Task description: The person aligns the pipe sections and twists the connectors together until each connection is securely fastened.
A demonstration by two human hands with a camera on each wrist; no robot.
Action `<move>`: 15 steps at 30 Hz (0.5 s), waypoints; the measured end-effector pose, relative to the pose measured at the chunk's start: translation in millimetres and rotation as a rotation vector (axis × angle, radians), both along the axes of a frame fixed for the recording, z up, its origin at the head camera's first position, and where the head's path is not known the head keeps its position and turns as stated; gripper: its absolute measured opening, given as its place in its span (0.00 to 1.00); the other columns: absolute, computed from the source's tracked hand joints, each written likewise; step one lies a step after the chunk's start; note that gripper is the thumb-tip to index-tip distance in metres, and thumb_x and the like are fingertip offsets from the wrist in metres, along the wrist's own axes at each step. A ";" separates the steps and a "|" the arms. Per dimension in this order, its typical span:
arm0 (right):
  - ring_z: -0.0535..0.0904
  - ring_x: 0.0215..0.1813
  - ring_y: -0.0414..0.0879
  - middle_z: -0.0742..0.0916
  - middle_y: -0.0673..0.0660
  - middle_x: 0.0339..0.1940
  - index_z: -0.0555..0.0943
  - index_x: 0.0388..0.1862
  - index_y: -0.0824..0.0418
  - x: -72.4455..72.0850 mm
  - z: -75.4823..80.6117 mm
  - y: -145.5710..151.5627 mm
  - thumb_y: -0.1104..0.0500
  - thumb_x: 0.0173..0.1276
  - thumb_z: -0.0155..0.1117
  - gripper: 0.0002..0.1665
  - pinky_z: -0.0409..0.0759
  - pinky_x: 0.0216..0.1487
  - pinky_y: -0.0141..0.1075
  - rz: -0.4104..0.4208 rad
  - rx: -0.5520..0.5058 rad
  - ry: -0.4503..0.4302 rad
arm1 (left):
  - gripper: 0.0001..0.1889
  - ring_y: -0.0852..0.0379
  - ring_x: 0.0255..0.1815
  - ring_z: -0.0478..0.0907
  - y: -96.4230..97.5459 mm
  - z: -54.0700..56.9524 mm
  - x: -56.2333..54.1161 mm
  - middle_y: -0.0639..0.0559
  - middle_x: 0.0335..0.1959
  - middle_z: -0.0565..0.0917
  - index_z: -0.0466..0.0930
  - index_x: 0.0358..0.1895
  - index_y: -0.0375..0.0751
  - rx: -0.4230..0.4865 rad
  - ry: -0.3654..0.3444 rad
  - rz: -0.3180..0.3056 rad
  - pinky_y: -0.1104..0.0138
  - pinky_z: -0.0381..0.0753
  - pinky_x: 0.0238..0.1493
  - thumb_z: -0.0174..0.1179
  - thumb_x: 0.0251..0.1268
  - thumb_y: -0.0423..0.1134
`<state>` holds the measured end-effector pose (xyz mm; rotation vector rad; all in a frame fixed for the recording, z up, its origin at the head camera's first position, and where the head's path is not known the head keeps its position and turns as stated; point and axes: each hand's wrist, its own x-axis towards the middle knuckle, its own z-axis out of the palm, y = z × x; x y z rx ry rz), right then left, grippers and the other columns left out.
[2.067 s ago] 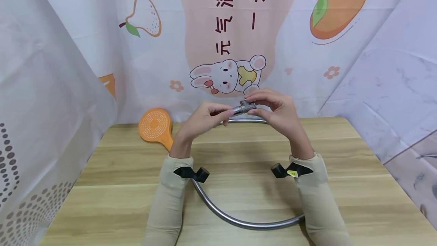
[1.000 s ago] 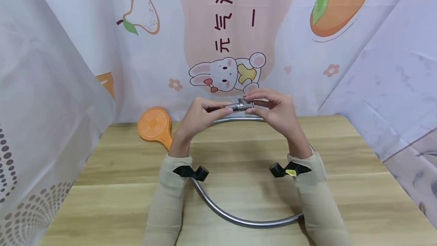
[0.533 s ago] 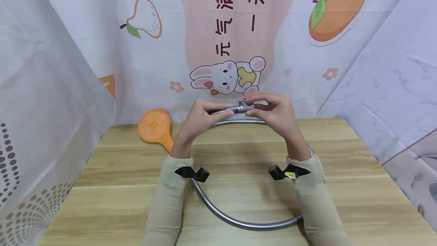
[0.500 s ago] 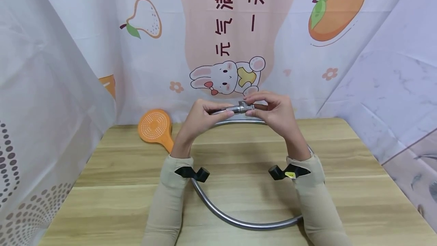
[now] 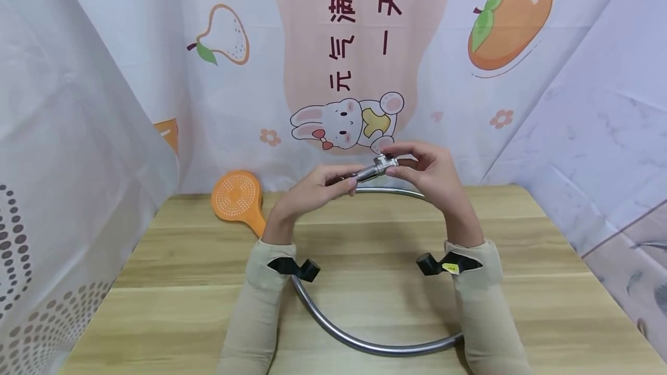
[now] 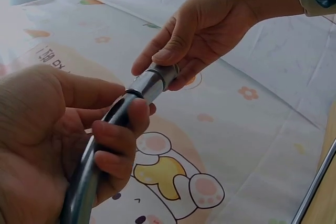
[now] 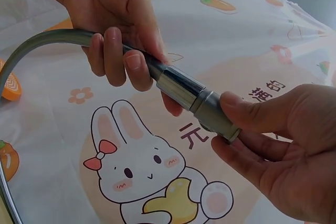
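Observation:
Above the back of the table, my left hand (image 5: 318, 191) grips a silver shower hose (image 5: 383, 350) just behind its chrome end nut (image 7: 181, 86). My right hand (image 5: 429, 177) pinches a small metal pipe fitting (image 5: 384, 162) between thumb and fingertips. In the right wrist view the fitting (image 7: 215, 113) sits in line with the nut and meets its end; how far they are threaded together cannot be seen. The joined pieces tilt up toward the right in the head view. The left wrist view shows the nut (image 6: 146, 84) beyond my left fingertips.
An orange shower head (image 5: 235, 194) lies at the table's back left, its handle end hidden behind my left wrist. The hose loops across the wooden table (image 5: 172, 317), passing under both forearms. A printed cloth (image 5: 219, 114) hangs behind the table's back edge.
The fitting and nut have shifted slightly right and now tilt more steeply. My left hand has dropped a little and its fingers show more of the nut. The view has tipped slightly upward.

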<state>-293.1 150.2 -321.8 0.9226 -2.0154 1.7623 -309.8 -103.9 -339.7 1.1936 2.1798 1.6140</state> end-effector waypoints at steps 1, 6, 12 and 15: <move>0.87 0.52 0.42 0.90 0.61 0.49 0.83 0.52 0.78 -0.7 0.1 0.3 0.82 0.56 0.71 0.23 0.85 0.52 0.34 0.003 0.004 -0.013 | 0.19 0.58 0.27 0.64 -0.4 0.1 0.0 0.47 0.33 0.77 0.76 0.68 0.36 -0.002 -0.011 -0.019 0.70 0.63 0.27 0.52 0.79 0.33; 0.87 0.52 0.40 0.86 0.71 0.55 0.83 0.56 0.74 -2.5 0.9 4.0 0.77 0.61 0.71 0.23 0.85 0.52 0.32 0.000 0.114 -0.065 | 0.22 0.54 0.32 0.70 -4.3 1.8 1.8 0.40 0.37 0.80 0.71 0.72 0.35 -0.045 -0.021 -0.083 0.68 0.71 0.34 0.50 0.78 0.31; 0.87 0.48 0.41 0.87 0.64 0.53 0.83 0.57 0.70 -2.9 -1.9 10.9 0.72 0.64 0.71 0.21 0.86 0.47 0.31 0.056 0.251 -0.147 | 0.23 0.53 0.41 0.77 -6.8 -2.4 2.7 0.41 0.38 0.84 0.72 0.71 0.37 -0.089 -0.051 -0.097 0.67 0.76 0.41 0.54 0.77 0.28; 0.88 0.48 0.42 0.88 0.65 0.51 0.83 0.57 0.71 -4.1 -3.5 13.9 0.73 0.63 0.71 0.21 0.87 0.48 0.32 0.083 0.285 -0.154 | 0.23 0.52 0.40 0.75 -5.6 -6.8 1.8 0.39 0.39 0.85 0.74 0.71 0.41 -0.103 -0.069 -0.104 0.67 0.72 0.39 0.56 0.76 0.30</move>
